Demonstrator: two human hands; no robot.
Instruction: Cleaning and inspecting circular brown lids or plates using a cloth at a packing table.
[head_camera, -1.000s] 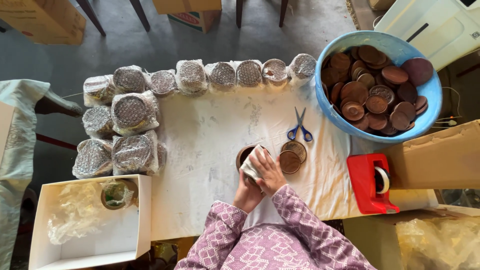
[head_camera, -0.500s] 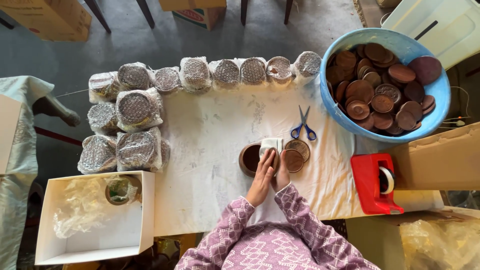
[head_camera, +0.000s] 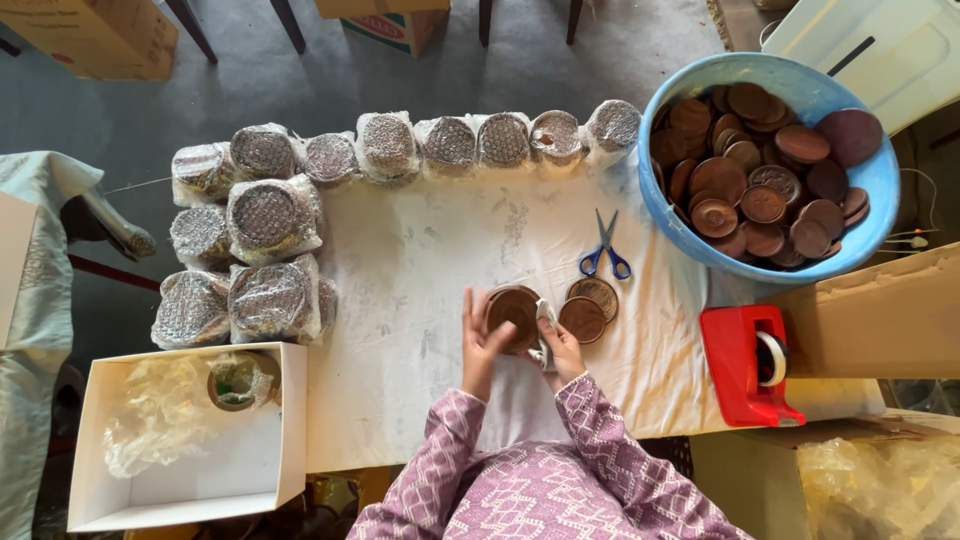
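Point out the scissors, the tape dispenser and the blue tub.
scissors (head_camera: 606, 247), head view, at the pivot.
tape dispenser (head_camera: 737, 365), head view, on its red body.
blue tub (head_camera: 668, 222), head view, on its left wall.
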